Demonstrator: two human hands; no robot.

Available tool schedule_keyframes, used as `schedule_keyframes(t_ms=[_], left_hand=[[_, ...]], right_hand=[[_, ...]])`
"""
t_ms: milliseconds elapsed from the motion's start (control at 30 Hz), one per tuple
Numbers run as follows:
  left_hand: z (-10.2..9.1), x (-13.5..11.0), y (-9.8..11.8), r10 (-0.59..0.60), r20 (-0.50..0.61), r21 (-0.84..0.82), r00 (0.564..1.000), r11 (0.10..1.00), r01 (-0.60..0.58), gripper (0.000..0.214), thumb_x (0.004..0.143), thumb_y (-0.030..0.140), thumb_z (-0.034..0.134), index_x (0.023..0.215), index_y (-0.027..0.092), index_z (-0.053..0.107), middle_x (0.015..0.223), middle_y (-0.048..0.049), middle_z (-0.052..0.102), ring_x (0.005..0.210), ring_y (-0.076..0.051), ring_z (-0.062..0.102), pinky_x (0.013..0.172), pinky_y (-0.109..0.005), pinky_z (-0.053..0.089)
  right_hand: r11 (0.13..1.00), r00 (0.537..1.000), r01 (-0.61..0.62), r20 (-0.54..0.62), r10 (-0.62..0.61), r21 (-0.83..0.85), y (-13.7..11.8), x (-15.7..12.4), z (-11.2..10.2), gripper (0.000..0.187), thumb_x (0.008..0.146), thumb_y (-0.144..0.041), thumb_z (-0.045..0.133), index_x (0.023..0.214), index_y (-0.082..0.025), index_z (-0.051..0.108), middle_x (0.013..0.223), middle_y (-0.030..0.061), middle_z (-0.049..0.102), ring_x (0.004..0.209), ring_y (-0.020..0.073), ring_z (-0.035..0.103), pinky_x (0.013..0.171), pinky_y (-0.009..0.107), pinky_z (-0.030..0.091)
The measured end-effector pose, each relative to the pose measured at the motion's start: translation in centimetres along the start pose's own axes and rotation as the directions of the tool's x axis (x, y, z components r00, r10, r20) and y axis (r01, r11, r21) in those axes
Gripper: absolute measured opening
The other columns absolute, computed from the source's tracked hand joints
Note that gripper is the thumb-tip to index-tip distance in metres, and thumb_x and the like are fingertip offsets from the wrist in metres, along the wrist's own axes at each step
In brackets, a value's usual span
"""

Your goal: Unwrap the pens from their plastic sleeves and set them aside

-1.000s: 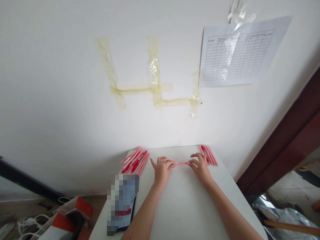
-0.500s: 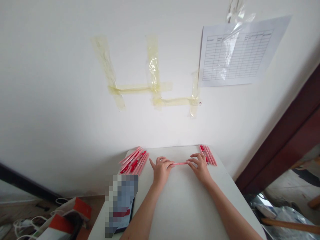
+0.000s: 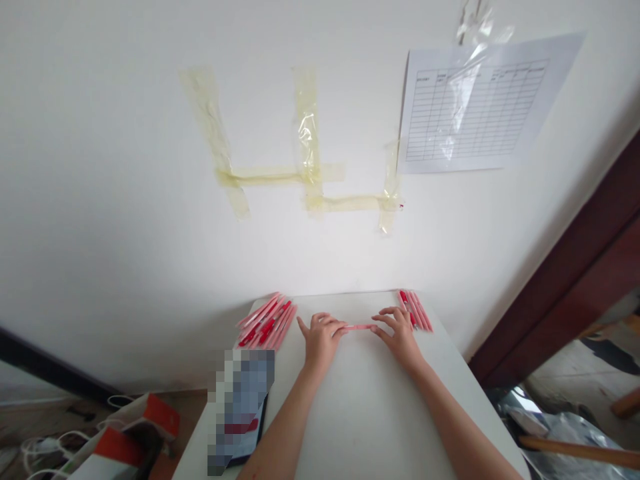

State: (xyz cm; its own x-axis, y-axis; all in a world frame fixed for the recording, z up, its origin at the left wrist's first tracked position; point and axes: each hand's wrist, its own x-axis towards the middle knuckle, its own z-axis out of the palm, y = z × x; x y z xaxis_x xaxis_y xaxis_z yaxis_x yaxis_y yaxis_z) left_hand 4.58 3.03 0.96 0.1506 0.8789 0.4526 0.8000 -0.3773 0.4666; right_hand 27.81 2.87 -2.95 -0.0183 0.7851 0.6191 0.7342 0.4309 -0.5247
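A slim pink pen (image 3: 357, 327) lies crosswise between my two hands, low over the table or touching it; I cannot tell which. My left hand (image 3: 323, 340) is closed on its left end, thumb and fingers pinched together. Beside the pen's right end is my right hand (image 3: 397, 333), its thumb near the tip and its fingers spread, with a small gap between thumb and index finger. A pile of pink and red pens (image 3: 270, 323) rests at the table's back left. At the back right, several similar pens (image 3: 417, 310) lie side by side, just beyond my right hand.
The white table (image 3: 370, 413) stands against a wall bearing yellowed tape (image 3: 310, 133) and a printed sheet (image 3: 475, 107). A partly pixelated phone (image 3: 250, 427) lies by the left edge. Boxes (image 3: 125, 440) and cables are on the floor at left, plastic bags (image 3: 565, 433) at right.
My right thumb and index finger have parted slightly at the pen's right end. My left hand keeps its pinch, and the pen has hardly moved.
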Motion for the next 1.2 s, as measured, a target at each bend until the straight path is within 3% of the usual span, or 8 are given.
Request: schedule_keyframes(t_ms=[200,567,800,1200], left_hand=[[0.1,0.04,-0.03,-0.022,0.022,-0.005,1.0,1.0,0.022,0.012,0.084,0.032,0.073,0.093,0.038,0.077,0.097,0.0009,0.077,0.115,-0.024,0.057,0.115,-0.073,-0.008],[-0.06,0.1,0.0,-0.03,0.012,0.007,0.999,1.0,0.03,0.012,0.084,0.032,0.072,0.094,0.038,0.077,0.098,0.0006,0.076,0.114,-0.024,0.057,0.115,-0.073,-0.009],[-0.28,0.01,0.22,-0.013,0.019,0.017,1.0,1.0,0.012,0.012,0.086,0.033,0.071,0.095,0.036,0.077,0.098,-0.0008,0.076,0.114,-0.025,0.057,0.115,-0.073,-0.008],[-0.35,0.08,0.05,-0.023,0.009,0.009,1.0,1.0,0.023,0.012,0.086,0.033,0.07,0.096,0.036,0.077,0.098,-0.0008,0.076,0.113,-0.024,0.057,0.116,-0.071,-0.01]], right_hand=[[1.0,1.0,-0.007,0.012,0.007,-0.017,0.0,-0.01,0.13,0.03,0.096,-0.046,0.054,0.083,-0.028,0.075,0.112,0.0091,0.063,0.114,0.0302,0.049,0.1,0.054,0.044],[1.0,1.0,0.004,-0.002,-0.004,-0.012,-0.27,0.04,-0.12,0.029,0.091,-0.052,0.061,0.105,-0.031,0.074,0.11,0.0081,0.063,0.113,0.0291,0.052,0.103,0.053,0.043],[1.0,1.0,-0.005,0.013,0.006,-0.026,-0.29,-0.05,-0.06,0.031,0.096,-0.048,0.054,0.084,-0.029,0.075,0.11,0.0086,0.063,0.112,0.0289,0.051,0.099,0.052,0.046],[0.999,0.999,0.042,-0.01,-0.042,-0.011,-0.49,0.06,-0.27,0.023,0.093,-0.047,0.059,0.101,-0.031,0.074,0.109,0.0079,0.063,0.112,0.0286,0.053,0.104,0.055,0.042]])
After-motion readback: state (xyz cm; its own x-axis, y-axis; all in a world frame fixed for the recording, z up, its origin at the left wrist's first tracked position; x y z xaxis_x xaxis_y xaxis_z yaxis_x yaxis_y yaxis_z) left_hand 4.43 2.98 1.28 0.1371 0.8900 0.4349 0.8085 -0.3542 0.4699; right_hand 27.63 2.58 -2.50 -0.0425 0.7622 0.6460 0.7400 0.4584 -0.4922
